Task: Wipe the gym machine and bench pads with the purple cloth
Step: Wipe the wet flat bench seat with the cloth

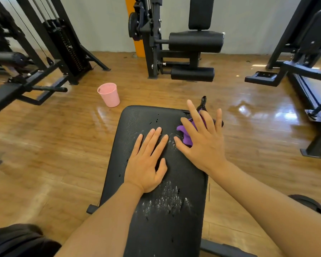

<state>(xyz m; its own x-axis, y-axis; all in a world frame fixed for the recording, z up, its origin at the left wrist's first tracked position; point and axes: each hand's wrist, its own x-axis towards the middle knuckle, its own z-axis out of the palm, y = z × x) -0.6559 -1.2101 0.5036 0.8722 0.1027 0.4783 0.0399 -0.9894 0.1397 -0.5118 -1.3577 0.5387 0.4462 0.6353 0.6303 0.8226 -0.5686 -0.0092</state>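
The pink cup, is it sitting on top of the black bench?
No, the pink cup stands on the wooden floor, off past the far left corner of the bench pad.

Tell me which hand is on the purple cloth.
The right hand: its spread fingers press the purple cloth against the bench pad near its far right corner. The left hand lies flat on bare pad, with no cloth under it.
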